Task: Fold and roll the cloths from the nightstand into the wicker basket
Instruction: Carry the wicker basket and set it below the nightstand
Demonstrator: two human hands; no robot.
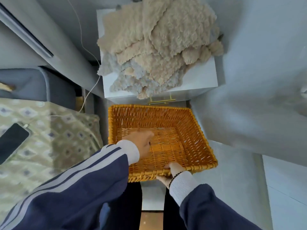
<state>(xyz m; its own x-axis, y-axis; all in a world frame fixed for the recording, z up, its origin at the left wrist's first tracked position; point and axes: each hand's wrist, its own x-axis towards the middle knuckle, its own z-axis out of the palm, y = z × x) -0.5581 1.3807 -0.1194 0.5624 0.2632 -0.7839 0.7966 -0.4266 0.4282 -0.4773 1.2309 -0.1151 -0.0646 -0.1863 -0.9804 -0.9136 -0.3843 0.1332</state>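
Several fluffy beige and grey cloths (154, 47) lie in a loose heap on the white nightstand (204, 77), some hanging over its front edge. Below it, in front of the drawer, an orange wicker basket (191, 128) holds nothing. My right hand (171, 173) grips the basket's near rim, thumb inside and fingers under it. My left hand (142, 143) hovers over the basket's left inner side, blurred, with fingers loosely apart and nothing in it.
A bed with a patterned cover (49, 146) lies to the left, a dark phone (11, 141) on it with a white cable (89, 52) running up. A gold drawer handle (161, 101) sits just behind the basket. Pale walls close in on the right.
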